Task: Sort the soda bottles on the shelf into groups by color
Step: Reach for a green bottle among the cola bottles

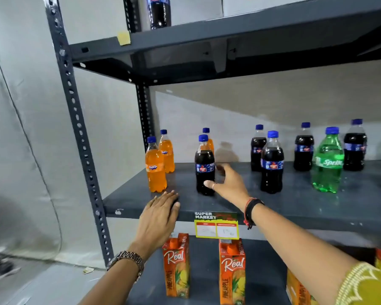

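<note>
On the grey middle shelf [295, 201], two orange soda bottles [155, 168] stand at the left, and a third orange bottle [209, 142] stands behind a dark cola bottle [204, 168]. My right hand [227, 181] is open right beside that cola bottle, thumb at its lower front, fingers spread past its right side. My left hand [160, 214] lies flat on the shelf's front edge, holding nothing. Several more cola bottles [272, 164] and one green bottle [328, 161] stand to the right.
Orange juice cartons [176, 265] stand on the lower shelf under a yellow price tag [216, 227]. Another cola bottle [160, 12] sits on the top shelf. A perforated steel post [75, 119] bounds the left side; a grey wall is behind.
</note>
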Demonstrator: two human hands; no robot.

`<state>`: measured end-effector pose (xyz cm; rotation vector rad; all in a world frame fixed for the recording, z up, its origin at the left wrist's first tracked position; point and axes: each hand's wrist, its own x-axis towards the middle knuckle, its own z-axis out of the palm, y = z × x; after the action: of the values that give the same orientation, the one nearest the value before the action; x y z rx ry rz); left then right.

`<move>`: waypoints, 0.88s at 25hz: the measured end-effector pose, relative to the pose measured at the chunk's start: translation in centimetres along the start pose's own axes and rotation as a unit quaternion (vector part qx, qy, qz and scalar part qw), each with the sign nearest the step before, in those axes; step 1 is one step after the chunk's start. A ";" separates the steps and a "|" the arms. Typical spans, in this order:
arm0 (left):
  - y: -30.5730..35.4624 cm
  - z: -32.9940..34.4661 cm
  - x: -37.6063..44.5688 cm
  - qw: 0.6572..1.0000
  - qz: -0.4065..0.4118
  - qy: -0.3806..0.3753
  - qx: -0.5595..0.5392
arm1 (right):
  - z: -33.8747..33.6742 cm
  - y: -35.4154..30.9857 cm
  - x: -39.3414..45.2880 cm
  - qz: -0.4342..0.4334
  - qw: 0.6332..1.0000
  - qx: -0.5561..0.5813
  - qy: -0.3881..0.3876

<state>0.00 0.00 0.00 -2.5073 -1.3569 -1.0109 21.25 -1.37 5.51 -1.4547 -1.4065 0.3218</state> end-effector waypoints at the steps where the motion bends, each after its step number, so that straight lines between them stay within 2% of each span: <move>1: -0.1 0.1 0.1 1.000 -0.003 0.006 0.000 | 0.3 -0.1 0.1 0.018 1.000 0.024 -0.001; 5: 0.0 0.5 0.2 1.000 -0.001 0.012 -0.001 | 0.8 0.0 0.7 0.044 0.997 0.057 -0.024; 10: 1.8 0.1 0.8 1.000 0.001 -0.007 -0.025 | -1.8 0.0 -1.0 0.009 1.000 0.012 -0.011; 16: 8.1 0.9 1.6 0.999 0.036 -0.012 0.010 | -10.0 2.4 -6.0 0.000 1.000 -0.012 0.010; 22: 16.7 4.6 1.7 0.995 0.088 -0.036 0.029 | -20.6 6.0 -9.4 0.040 0.995 -0.042 0.086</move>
<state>16.00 -6.89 0.86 -2.5878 -1.1395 -0.8419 37.99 -17.78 5.28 -1.5717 -1.2370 0.1842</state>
